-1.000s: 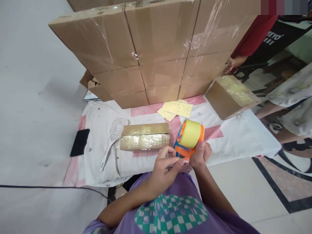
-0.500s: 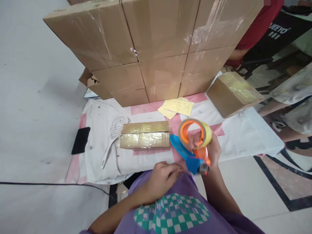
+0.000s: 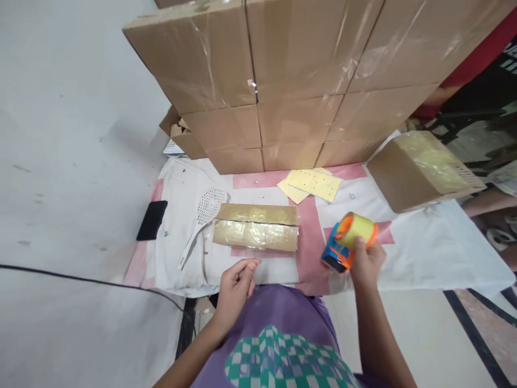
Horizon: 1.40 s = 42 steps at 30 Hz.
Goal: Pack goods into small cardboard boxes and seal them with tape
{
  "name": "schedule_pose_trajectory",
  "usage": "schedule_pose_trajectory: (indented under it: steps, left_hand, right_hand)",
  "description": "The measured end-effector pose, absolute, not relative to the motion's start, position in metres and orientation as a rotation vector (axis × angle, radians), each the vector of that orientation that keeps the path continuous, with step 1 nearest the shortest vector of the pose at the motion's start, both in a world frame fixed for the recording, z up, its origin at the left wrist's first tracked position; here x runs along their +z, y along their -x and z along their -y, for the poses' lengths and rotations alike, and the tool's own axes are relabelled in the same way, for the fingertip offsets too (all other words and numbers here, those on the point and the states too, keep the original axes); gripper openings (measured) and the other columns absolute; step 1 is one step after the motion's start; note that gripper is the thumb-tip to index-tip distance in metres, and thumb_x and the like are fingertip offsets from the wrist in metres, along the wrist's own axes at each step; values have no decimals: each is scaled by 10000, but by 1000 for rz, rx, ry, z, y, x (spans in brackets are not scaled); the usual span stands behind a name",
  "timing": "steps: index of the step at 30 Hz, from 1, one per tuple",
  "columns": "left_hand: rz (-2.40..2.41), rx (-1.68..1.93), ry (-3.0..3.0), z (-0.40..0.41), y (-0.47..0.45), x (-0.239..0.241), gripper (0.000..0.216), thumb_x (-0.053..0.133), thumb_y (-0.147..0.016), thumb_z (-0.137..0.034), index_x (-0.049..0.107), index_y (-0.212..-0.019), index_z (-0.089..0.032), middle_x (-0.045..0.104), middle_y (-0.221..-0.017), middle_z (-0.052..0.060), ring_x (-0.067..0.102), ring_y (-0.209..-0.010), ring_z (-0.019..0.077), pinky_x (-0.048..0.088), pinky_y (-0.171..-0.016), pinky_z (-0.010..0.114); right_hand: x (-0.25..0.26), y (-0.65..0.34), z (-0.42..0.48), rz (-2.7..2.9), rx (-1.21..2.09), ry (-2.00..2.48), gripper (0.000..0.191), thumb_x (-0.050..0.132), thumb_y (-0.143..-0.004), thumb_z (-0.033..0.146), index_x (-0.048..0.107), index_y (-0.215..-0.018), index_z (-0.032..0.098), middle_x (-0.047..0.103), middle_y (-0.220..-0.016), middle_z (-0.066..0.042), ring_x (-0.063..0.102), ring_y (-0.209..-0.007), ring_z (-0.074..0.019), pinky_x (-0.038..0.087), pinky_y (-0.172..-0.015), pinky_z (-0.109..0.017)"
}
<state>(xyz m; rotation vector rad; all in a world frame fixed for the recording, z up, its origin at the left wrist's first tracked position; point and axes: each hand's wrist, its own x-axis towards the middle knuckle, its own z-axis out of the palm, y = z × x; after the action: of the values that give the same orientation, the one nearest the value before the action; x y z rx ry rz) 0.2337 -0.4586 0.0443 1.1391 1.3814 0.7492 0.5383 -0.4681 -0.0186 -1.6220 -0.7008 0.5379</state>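
Observation:
My right hand (image 3: 368, 263) grips a blue and orange tape dispenser (image 3: 337, 252) fitted with a yellowish tape roll (image 3: 357, 229), over the right part of the cloth. My left hand (image 3: 237, 283) hovers at the table's front edge with its fingers curled and pinched together; whether anything small is in them, I cannot make out. Just beyond it lies a small cardboard box (image 3: 256, 226), its lengthwise seam and front covered with shiny clear tape. Neither hand touches this box. A white slotted skimmer (image 3: 210, 207) rests left of the box.
Large taped cartons (image 3: 299, 59) are stacked along the back. Yellow papers (image 3: 313, 183) lie before them. A black phone (image 3: 152, 221) is at the left, and another carton (image 3: 424, 167) at the right. A person's red sleeve (image 3: 480, 51) shows at the far right.
My right hand has carried the tape dispenser right, away from the small box, and turned it. My left hand has drawn left, apart from the dispenser. The view has shifted.

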Motion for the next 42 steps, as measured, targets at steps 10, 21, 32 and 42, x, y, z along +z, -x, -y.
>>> schedule_pose_trajectory:
  steps: [10,21,32,42]
  left_hand:
    - [-1421,825,-1050,453,-222,53,584,601,-892,-609,727,-1166,-110,462,-439,-67,378,-401,82,304,-430,194]
    - [-1253,721,-1391,455,-227,53,430,545,-964,-457,720,-1231,-168,570,-460,-49,488,-415,111,422,-509,212]
    - [-1592,1001,-1375,467,-184,32,431,596,-944,-395,632,-1313,-174,540,-491,-80,507,-452,110,435,-553,215]
    - [-1208,788,-1169,425,-222,61,439,580,-907,-533,722,-865,-120,419,-417,-70,376,-394,87,290,-444,215]
  right_hand:
    - [0,-543,467,843,107,1769,314,690,-820,432,585,-1015,209,574,-1005,-56,555,-902,-227,461,-848,-403]
    - [126,-425,419,2098,523,1250,132,605,-946,222,713,-885,268,579,-971,-46,516,-984,-235,382,-844,-423]
    - [165,-440,387,1834,1076,1112,159,650,-932,285,689,-786,236,524,-891,-16,538,-863,-173,445,-786,-342]
    - [117,-414,350,1951,1078,1317,154,652,-902,254,715,-770,208,607,-861,-25,550,-906,-202,416,-843,-357]
